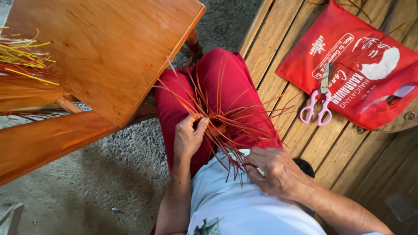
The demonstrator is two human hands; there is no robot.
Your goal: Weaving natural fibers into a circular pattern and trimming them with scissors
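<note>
Person seated on slatted wooden bench (pixel 348 148), weaving on lap. Left hand (pixel 188 135) pinches the woven centre (pixel 217 127) of a bundle of reddish-orange strips (pixel 244 126), fingers closed tight on it; judged as anchoring the start so the spokes stay fanned out. Right hand (pixel 275 169) sits at the near strip ends against the white shirt (pixel 235 204), fingertips narrowed on a few strands, probably sorting out one to work in. Work rests on red trousers (pixel 226 82) as support. Pink-handled scissors (pixel 320 102) lie on a red bag (pixel 370 65), within reach on the right. Yellow strips (pixel 21 54) lie on the wooden table (pixel 104 48), left.
</note>
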